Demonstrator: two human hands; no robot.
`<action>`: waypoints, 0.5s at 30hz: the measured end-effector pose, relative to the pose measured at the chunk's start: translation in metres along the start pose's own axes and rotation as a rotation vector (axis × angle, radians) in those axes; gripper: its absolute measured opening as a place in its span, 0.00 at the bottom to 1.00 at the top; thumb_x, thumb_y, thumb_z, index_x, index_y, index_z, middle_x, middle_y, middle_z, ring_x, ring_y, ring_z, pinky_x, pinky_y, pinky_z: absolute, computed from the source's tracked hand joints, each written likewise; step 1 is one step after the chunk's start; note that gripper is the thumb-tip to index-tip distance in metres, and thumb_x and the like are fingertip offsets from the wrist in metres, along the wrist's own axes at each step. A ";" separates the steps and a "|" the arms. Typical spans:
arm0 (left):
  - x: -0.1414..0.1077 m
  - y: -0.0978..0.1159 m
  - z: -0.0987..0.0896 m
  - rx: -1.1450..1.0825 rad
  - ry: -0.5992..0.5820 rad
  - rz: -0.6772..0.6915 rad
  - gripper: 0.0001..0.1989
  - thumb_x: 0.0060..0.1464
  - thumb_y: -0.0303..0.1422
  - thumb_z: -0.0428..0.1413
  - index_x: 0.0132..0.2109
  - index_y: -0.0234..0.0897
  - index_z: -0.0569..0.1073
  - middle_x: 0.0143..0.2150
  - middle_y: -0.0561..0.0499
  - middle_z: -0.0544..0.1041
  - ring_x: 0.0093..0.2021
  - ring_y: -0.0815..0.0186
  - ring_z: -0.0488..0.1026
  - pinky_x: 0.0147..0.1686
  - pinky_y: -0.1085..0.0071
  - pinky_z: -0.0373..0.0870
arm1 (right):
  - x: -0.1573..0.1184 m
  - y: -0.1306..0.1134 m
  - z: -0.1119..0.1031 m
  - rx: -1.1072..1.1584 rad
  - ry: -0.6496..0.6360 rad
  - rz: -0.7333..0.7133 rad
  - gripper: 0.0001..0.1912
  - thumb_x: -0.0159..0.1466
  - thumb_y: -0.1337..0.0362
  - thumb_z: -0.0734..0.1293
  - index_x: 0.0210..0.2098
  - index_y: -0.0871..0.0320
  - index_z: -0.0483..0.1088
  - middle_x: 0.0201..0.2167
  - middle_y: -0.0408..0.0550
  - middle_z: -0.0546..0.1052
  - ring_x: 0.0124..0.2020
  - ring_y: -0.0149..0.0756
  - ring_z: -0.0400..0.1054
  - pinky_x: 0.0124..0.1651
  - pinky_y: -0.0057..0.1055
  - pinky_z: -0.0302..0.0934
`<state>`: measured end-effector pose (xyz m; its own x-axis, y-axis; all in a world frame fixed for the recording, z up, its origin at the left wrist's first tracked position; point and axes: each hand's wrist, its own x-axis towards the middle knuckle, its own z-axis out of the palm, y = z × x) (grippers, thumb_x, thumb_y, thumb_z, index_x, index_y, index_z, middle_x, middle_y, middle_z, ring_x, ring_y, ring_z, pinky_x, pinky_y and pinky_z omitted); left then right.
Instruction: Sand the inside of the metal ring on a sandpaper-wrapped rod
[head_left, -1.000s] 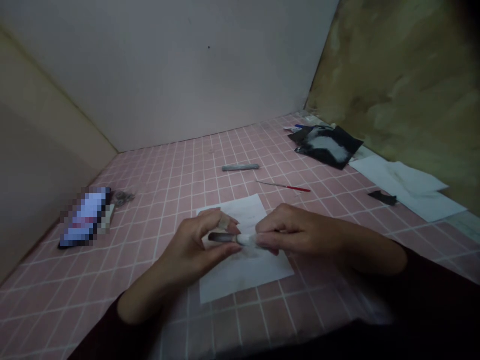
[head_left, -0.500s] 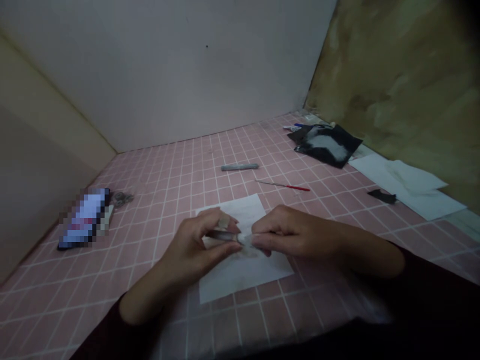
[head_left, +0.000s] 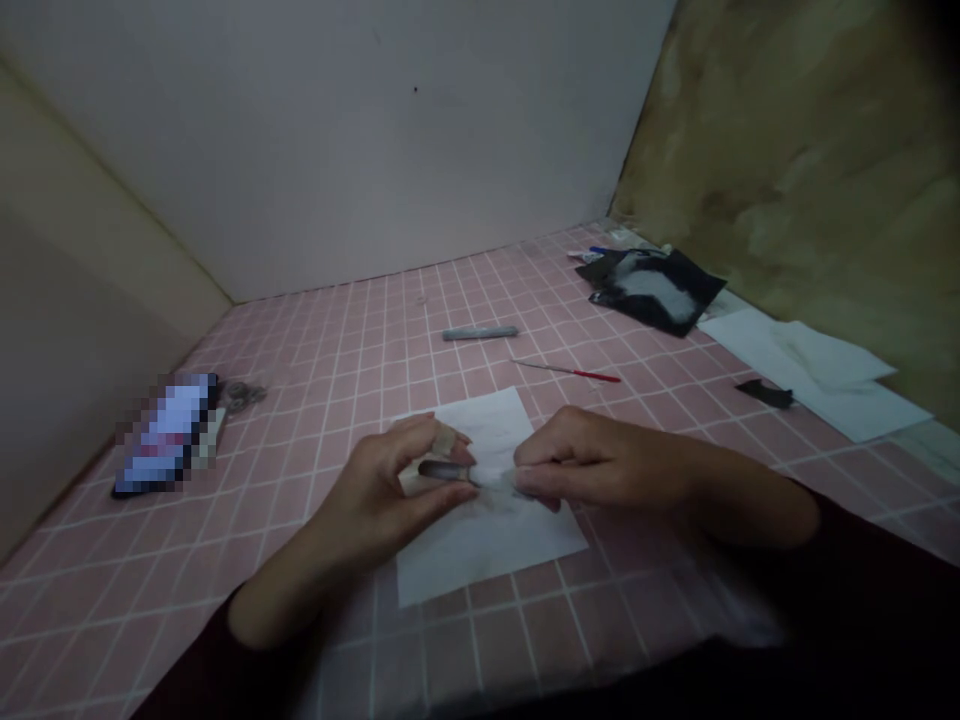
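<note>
Between the thumb and fingertips of my left hand [head_left: 394, 480] is a small dark elongated piece [head_left: 441, 470] with a smooth, slightly shiny surface. A beige strip [head_left: 445, 440] wraps one finger of this hand. My right hand [head_left: 574, 462] is closed in a pinch just to the right, on a small pale piece [head_left: 508, 481] that is mostly hidden by the fingers. A narrow gap parts the two hands. Both are over a white sheet of paper [head_left: 480, 560] with greyish smudges on it.
Beyond the paper lie a grey bar [head_left: 480, 333] and a thin red-handled tool [head_left: 596, 376]. To the right are a black sheet with white dust [head_left: 694, 290], white papers [head_left: 862, 410] and a black scrap [head_left: 766, 393]. A phone [head_left: 169, 435] and small metal items [head_left: 244, 396] sit left.
My right hand has shifted slightly right, away from the left, widening the gap between them. My left hand has moved slightly left, and more of the dark piece shows.
</note>
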<state>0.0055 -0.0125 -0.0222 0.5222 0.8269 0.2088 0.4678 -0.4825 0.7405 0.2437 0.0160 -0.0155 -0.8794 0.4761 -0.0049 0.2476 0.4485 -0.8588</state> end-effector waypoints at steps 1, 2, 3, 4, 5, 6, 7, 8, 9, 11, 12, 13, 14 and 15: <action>0.000 0.000 -0.001 -0.012 0.027 -0.008 0.07 0.53 0.33 0.60 0.39 0.40 0.71 0.40 0.51 0.76 0.44 0.62 0.74 0.49 0.63 0.66 | 0.000 0.000 0.000 -0.002 0.012 0.001 0.19 0.67 0.61 0.57 0.22 0.63 0.65 0.18 0.39 0.61 0.21 0.24 0.56 0.27 0.24 0.50; 0.000 -0.001 -0.001 -0.023 0.042 -0.013 0.07 0.53 0.33 0.60 0.39 0.40 0.71 0.40 0.51 0.76 0.45 0.62 0.73 0.48 0.63 0.67 | 0.000 0.000 0.000 -0.005 0.029 0.001 0.19 0.67 0.61 0.57 0.23 0.63 0.65 0.18 0.39 0.61 0.21 0.24 0.56 0.27 0.24 0.50; 0.000 0.000 0.000 -0.031 0.042 -0.016 0.07 0.54 0.33 0.60 0.39 0.40 0.71 0.40 0.51 0.76 0.45 0.62 0.73 0.47 0.64 0.67 | 0.000 0.000 0.001 -0.006 0.045 0.002 0.19 0.67 0.62 0.57 0.23 0.63 0.66 0.18 0.39 0.62 0.21 0.24 0.56 0.27 0.23 0.50; 0.000 0.000 0.001 -0.034 0.024 -0.012 0.07 0.54 0.33 0.60 0.39 0.39 0.71 0.40 0.51 0.76 0.44 0.62 0.74 0.46 0.65 0.68 | 0.001 0.001 0.002 -0.005 0.056 0.002 0.18 0.67 0.62 0.57 0.23 0.63 0.66 0.18 0.38 0.62 0.21 0.23 0.56 0.27 0.23 0.50; 0.000 0.000 0.002 -0.030 -0.003 -0.004 0.07 0.54 0.33 0.60 0.39 0.39 0.71 0.40 0.50 0.76 0.43 0.63 0.74 0.45 0.65 0.68 | 0.001 0.001 0.003 -0.001 0.060 -0.001 0.18 0.67 0.63 0.57 0.23 0.63 0.66 0.18 0.38 0.61 0.21 0.23 0.57 0.27 0.23 0.50; 0.000 0.001 0.003 -0.020 -0.034 0.005 0.07 0.53 0.33 0.60 0.39 0.39 0.71 0.41 0.50 0.76 0.42 0.63 0.74 0.44 0.65 0.69 | 0.002 0.001 0.004 0.005 0.052 -0.005 0.18 0.67 0.63 0.57 0.23 0.63 0.67 0.18 0.38 0.61 0.21 0.23 0.57 0.27 0.23 0.50; 0.000 0.001 0.003 -0.007 -0.054 0.012 0.07 0.53 0.33 0.60 0.39 0.39 0.71 0.41 0.50 0.77 0.42 0.63 0.74 0.45 0.65 0.68 | 0.002 0.001 0.004 0.011 0.038 -0.011 0.18 0.67 0.63 0.58 0.23 0.63 0.67 0.17 0.38 0.61 0.20 0.22 0.56 0.27 0.22 0.50; 0.000 0.001 0.003 0.005 -0.056 0.016 0.07 0.53 0.33 0.60 0.39 0.39 0.71 0.41 0.50 0.77 0.42 0.63 0.74 0.45 0.64 0.68 | 0.001 0.001 0.004 0.015 0.022 -0.013 0.18 0.67 0.63 0.58 0.23 0.63 0.67 0.17 0.38 0.61 0.20 0.22 0.56 0.27 0.22 0.50; 0.000 0.001 0.002 0.014 -0.041 0.015 0.07 0.53 0.33 0.60 0.39 0.39 0.71 0.41 0.50 0.77 0.43 0.62 0.74 0.46 0.64 0.68 | 0.000 0.001 0.003 0.017 0.013 -0.013 0.19 0.67 0.62 0.58 0.23 0.63 0.66 0.17 0.38 0.61 0.21 0.23 0.56 0.27 0.23 0.50; -0.001 0.000 0.001 0.010 0.016 -0.005 0.07 0.53 0.33 0.60 0.40 0.40 0.71 0.40 0.51 0.76 0.45 0.62 0.73 0.46 0.64 0.68 | -0.001 0.001 0.001 0.011 0.017 -0.003 0.19 0.67 0.61 0.58 0.22 0.63 0.66 0.18 0.38 0.61 0.21 0.23 0.56 0.27 0.23 0.50; -0.001 0.001 0.000 -0.001 0.035 -0.013 0.08 0.53 0.33 0.60 0.40 0.40 0.71 0.41 0.51 0.76 0.44 0.62 0.74 0.45 0.65 0.68 | -0.001 0.001 0.001 0.006 0.029 0.003 0.19 0.68 0.61 0.58 0.23 0.63 0.66 0.18 0.39 0.61 0.21 0.23 0.56 0.27 0.23 0.50; -0.001 0.001 0.001 -0.014 0.034 -0.019 0.08 0.53 0.33 0.60 0.40 0.39 0.71 0.41 0.50 0.76 0.44 0.62 0.74 0.43 0.66 0.69 | -0.001 0.001 0.001 0.001 0.042 0.002 0.19 0.68 0.62 0.58 0.23 0.63 0.66 0.18 0.39 0.61 0.21 0.23 0.56 0.27 0.23 0.50; -0.001 0.002 0.002 -0.024 0.016 -0.018 0.07 0.53 0.33 0.60 0.40 0.39 0.71 0.41 0.50 0.76 0.42 0.63 0.74 0.41 0.67 0.69 | -0.001 0.001 0.002 -0.003 0.051 0.000 0.18 0.68 0.62 0.58 0.24 0.63 0.67 0.18 0.38 0.61 0.21 0.23 0.57 0.27 0.23 0.50; -0.001 0.003 0.003 -0.026 -0.012 -0.011 0.07 0.53 0.33 0.60 0.40 0.39 0.71 0.41 0.50 0.76 0.41 0.63 0.74 0.40 0.67 0.70 | 0.000 0.001 0.002 -0.005 0.051 -0.006 0.18 0.67 0.63 0.58 0.24 0.63 0.67 0.18 0.38 0.62 0.21 0.23 0.57 0.27 0.23 0.50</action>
<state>0.0082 -0.0152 -0.0222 0.5260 0.8283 0.1932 0.4546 -0.4658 0.7592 0.2434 0.0145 -0.0175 -0.8590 0.5113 0.0268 0.2443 0.4553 -0.8562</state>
